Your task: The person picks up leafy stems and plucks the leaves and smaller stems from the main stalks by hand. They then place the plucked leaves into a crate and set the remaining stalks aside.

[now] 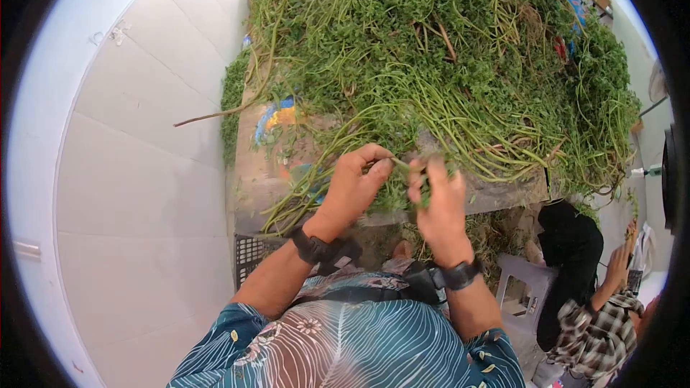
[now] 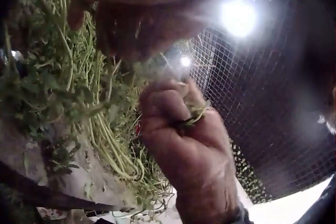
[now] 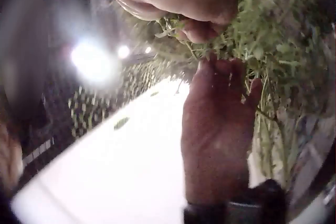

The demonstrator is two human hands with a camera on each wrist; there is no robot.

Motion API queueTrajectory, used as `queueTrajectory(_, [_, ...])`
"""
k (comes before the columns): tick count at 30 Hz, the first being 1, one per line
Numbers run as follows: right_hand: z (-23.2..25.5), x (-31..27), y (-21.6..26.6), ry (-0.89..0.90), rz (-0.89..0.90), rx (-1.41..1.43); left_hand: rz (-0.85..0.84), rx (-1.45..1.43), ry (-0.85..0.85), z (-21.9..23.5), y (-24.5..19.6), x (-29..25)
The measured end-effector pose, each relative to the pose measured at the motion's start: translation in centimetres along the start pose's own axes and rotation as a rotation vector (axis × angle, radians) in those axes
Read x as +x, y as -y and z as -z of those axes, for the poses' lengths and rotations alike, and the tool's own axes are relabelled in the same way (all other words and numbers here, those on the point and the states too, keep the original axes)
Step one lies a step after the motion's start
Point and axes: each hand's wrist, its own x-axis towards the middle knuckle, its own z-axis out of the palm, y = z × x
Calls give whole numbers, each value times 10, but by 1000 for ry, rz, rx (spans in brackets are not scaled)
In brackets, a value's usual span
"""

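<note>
Head view: at six o'clock of the tangled, green leafy heap (image 1: 431, 65), the left hand (image 1: 353, 183) and blurred right hand (image 1: 441, 205) pinch a slim, pale-green plant stem (image 1: 400, 163), probably light, bendy, easily bruised; best held along its bare length.

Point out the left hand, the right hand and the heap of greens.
Left hand (image 1: 353, 183): head view, on the middle of the hand.
Right hand (image 1: 440, 207): head view, on the middle of the hand, below its blurred fingers.
Heap of greens (image 1: 431, 72): head view, on its leafy middle.
</note>
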Motion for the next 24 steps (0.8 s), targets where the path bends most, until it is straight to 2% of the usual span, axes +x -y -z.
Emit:
queueTrajectory(1, [0,4,1,-52,-138,271,-8,-19,-1,-2,2,1])
queueTrajectory(4, [-8,5,-7,-81,-198,293,-39,-73,-75,-9,8,2])
queueTrajectory(5, [-10,-2,-3,89,-50,-38,-47,-90,-107,-11,11,2])
queueTrajectory(7, [-36,-24,1,139,365,-511,86,-222,-90,-7,16,6])
queueTrajectory(8, [-43,-29,-3,250,471,-533,147,-286,-84,-4,16,9])
queueTrajectory(9, [-50,-32,-6,358,587,-552,70,-122,-89,-1,6,13])
queueTrajectory(10, [-52,-32,-7,466,700,-573,56,-153,-39,1,8,16])
queueTrajectory(11, [-41,-31,-7,418,518,-699,50,-185,3,4,13,15])
queueTrajectory(12, [-34,-28,-2,322,402,-641,45,-216,37,8,16,13])
queueTrajectory(14, [-23,-21,8,128,170,-524,-5,-254,-27,10,10,9])
queueTrajectory(17, [-1,-2,-6,25,414,-664,-23,-220,-57,11,11,7])
queueTrajectory(20, [0,3,-9,171,300,-987,-55,-252,-23,11,12,6])
queueTrajectory(21, [0,5,-14,200,361,-1031,-79,-284,-7,11,14,6])
queueTrajectory(24, [-3,1,-14,244,336,-1013,-116,-241,6,14,15,3])
